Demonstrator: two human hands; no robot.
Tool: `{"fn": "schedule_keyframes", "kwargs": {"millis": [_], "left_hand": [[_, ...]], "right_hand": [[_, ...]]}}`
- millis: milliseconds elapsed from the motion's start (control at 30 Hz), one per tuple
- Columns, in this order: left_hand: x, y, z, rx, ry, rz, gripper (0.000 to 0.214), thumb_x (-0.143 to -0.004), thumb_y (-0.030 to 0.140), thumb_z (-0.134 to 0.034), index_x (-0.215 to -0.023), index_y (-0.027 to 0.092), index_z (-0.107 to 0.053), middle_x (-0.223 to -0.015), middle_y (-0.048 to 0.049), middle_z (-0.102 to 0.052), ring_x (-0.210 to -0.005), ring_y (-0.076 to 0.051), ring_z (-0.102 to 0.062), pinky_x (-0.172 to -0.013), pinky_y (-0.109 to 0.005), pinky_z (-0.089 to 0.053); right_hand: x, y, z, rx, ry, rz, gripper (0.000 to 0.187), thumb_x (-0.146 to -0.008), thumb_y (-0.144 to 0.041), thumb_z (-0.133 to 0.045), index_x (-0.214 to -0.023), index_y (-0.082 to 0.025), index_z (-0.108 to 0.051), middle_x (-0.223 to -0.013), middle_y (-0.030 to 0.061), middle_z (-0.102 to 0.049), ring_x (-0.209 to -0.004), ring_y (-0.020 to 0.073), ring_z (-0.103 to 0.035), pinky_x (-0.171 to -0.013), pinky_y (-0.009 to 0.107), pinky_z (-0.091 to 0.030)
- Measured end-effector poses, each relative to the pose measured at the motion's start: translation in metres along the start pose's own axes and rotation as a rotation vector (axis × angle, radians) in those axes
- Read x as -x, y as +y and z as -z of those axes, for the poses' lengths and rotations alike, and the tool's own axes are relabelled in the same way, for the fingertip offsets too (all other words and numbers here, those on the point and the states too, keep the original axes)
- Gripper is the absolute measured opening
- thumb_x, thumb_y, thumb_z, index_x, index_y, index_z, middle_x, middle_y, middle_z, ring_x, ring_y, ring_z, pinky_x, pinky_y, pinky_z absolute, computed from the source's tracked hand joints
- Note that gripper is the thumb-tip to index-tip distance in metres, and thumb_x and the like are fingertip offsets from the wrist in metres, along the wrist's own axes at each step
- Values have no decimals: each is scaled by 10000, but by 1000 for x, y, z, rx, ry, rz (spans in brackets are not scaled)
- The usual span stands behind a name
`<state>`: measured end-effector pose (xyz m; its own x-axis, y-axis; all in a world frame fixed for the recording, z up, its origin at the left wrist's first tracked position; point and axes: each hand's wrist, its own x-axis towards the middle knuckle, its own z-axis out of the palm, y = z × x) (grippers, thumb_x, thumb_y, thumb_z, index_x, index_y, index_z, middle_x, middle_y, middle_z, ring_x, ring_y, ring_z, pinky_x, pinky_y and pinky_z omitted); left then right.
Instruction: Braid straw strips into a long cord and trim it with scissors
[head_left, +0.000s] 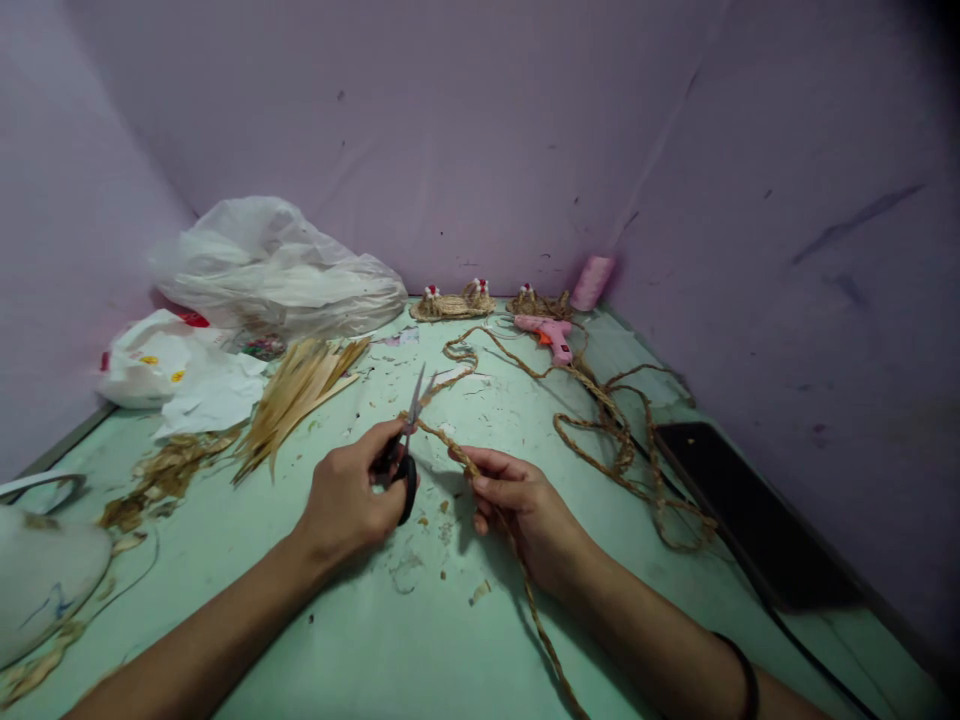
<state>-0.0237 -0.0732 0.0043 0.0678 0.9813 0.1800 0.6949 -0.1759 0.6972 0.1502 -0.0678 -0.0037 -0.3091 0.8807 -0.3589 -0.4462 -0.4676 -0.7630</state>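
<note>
My left hand (pixel 352 495) is closed on black-handled scissors (pixel 407 445), blades pointing up and away, parted around a braided straw rope (pixel 585 400). My right hand (pixel 517 500) pinches the same rope just right of the blades; the rope runs under my right wrist toward me and away in loose loops across the pale green table (pixel 420 620).
A bundle of dry straw strips (pixel 300 395) lies left of the scissors, with plastic bags (pixel 277 265) behind. A pink glue gun (pixel 551 335), small woven pieces (pixel 454 303) and a pink thread spool (pixel 591 282) sit at the back. A black tablet (pixel 742 510) lies right.
</note>
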Motion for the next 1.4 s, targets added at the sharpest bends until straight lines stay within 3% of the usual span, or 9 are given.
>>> {"fn": "schedule_keyframes", "kwargs": {"millis": [133,233,333,600,767,967,1067,1300,1400], "left_hand": [[9,0,1,-531,-38,-294,501,-677,262,-466,-1173,189,-479,-877,-55,-612,-762,-199,-559,-703,-324,-419],[11,6,1,-766,-83,-347,557,-693,277,-445,-1236,155,-434,-862,-88,-592,-735,-222,-544,-668,-347,-415],[11,11,2,-856,-111,-338,565,-710,282,-426,-1255,134,-417,-860,-101,-584,-722,-224,-542,-650,-343,-415],[12,11,1,-818,-162,-280,573,-730,294,-397,-1287,156,-373,-834,-80,-590,-686,-213,-554,-614,-333,-422],[13,11,-1,-819,-119,-252,578,-728,301,-404,-1290,171,-361,-843,-72,-588,-709,-206,-562,-612,-310,-419],[13,11,-2,-836,-127,-292,558,-729,281,-402,-1274,164,-385,-824,-75,-578,-693,-209,-552,-611,-323,-419],[14,11,-3,-796,-159,-316,547,-733,284,-402,-1269,176,-391,-830,-72,-583,-698,-205,-547,-634,-332,-422],[19,19,-1,-799,-164,-332,525,-736,309,-420,-1239,161,-443,-821,-86,-597,-737,-227,-547,-678,-368,-423],[19,21,-1,-791,-228,-307,541,-744,302,-402,-1258,133,-420,-836,-100,-599,-731,-228,-552,-661,-363,-432]], "right_hand": [[0,0,1,-37,-4,14,265,-536,-121,-632,-797,-134,-673,-559,-42,-475,-419,36,-349,-398,190,-363],[0,1,1,-45,-6,35,218,-542,-124,-626,-755,-138,-670,-552,-43,-449,-434,42,-346,-401,186,-363],[1,2,1,-15,-11,61,218,-559,-131,-619,-771,-141,-671,-565,-37,-453,-447,46,-346,-409,184,-364],[2,3,1,75,34,92,219,-564,-152,-642,-779,-132,-679,-611,-17,-516,-453,49,-378,-425,198,-362],[2,5,0,31,30,89,260,-579,-177,-640,-835,-143,-678,-654,-6,-549,-456,47,-386,-432,198,-377],[2,5,-2,53,9,126,155,-592,-240,-670,-704,-132,-662,-579,-19,-489,-497,74,-433,-471,224,-446],[1,4,0,86,21,146,193,-612,-313,-679,-622,-125,-638,-534,-21,-494,-497,79,-471,-502,221,-452],[-2,9,5,98,39,178,201,-558,-267,-729,-679,-128,-649,-618,1,-607,-481,69,-491,-481,211,-438],[-2,11,4,79,61,174,199,-528,-253,-745,-632,-129,-628,-574,-13,-592,-470,70,-492,-487,223,-451]]}}
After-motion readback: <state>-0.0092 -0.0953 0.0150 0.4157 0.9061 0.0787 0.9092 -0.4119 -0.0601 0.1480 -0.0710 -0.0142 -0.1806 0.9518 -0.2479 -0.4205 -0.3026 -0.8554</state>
